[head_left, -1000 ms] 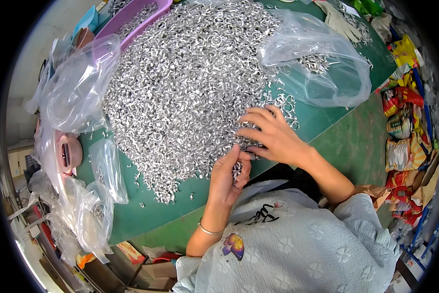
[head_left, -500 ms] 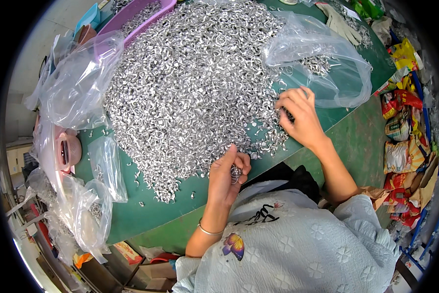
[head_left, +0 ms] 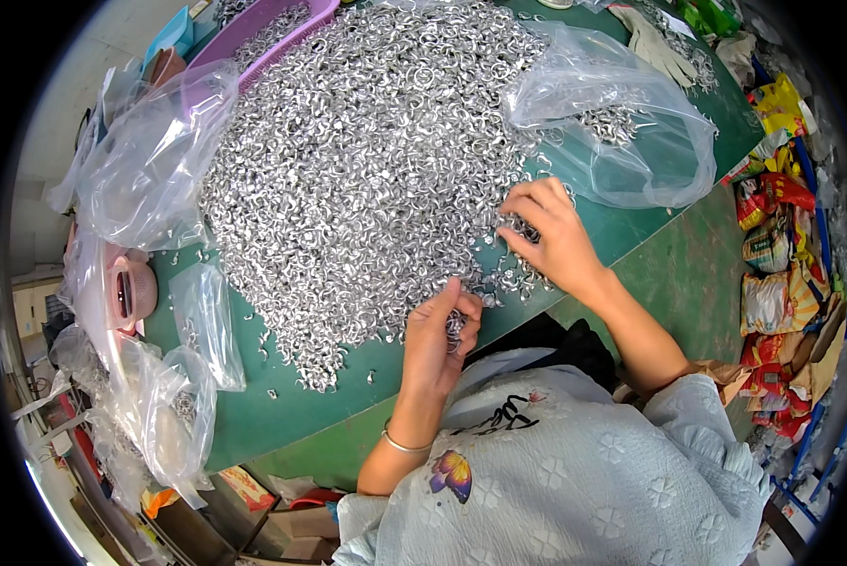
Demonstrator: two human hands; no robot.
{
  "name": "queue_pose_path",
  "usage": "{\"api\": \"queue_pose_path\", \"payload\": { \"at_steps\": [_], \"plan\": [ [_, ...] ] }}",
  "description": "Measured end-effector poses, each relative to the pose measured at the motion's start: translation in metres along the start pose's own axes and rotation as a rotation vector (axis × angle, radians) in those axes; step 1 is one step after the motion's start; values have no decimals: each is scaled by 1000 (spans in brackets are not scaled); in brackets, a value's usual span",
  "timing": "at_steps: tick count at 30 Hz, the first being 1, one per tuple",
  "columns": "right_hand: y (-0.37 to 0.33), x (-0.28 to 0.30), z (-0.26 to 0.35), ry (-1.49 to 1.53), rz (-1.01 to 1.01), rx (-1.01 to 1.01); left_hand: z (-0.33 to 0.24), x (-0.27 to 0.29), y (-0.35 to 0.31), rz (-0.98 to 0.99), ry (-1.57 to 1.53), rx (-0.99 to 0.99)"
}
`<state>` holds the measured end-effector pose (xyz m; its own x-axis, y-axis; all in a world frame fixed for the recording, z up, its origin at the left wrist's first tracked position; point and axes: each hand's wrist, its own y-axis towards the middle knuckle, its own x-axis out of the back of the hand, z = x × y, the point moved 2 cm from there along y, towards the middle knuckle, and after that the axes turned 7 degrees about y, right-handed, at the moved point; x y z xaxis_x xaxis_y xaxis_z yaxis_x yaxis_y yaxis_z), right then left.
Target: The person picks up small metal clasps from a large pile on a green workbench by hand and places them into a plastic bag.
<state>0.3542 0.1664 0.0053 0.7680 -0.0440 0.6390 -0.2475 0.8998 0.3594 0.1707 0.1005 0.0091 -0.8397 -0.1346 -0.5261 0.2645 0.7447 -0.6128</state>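
A broad heap of small, silvery, curved metal pieces [head_left: 367,179], some ring-like, covers much of the green table [head_left: 282,415]. At the heap's near edge my left hand [head_left: 433,344] is closed around several of these metal pieces [head_left: 456,327], which show between its fingers and palm. My right hand [head_left: 556,241] reaches over the heap's right edge, thumb and fingers apart and curved above the pieces there. Shadowed pieces appear in the gap between thumb and fingers; whether any are gripped is hard to see.
A clear plastic bag [head_left: 622,141] with metal pieces lies right of the heap. Left are more clear bags [head_left: 155,170] and a pink basket [head_left: 133,291]. A purple basket [head_left: 268,42] of pieces stands at the back, gloves [head_left: 655,47] at the far right. Colourful packages [head_left: 772,283] line the right side.
My right hand has moved left, farther over the heap's edge. The left hand stays almost in place, still holding the metal pieces.
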Motion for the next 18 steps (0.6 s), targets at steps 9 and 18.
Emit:
{"api": "queue_pose_path", "payload": {
  "at_steps": [9,18],
  "plan": [
    [5,25,-21,266,-175,-459,2,3,0,-2,-54,-6],
    [2,13,9,-319,62,9,2,1,1,-16,-54,12]
  ]
}}
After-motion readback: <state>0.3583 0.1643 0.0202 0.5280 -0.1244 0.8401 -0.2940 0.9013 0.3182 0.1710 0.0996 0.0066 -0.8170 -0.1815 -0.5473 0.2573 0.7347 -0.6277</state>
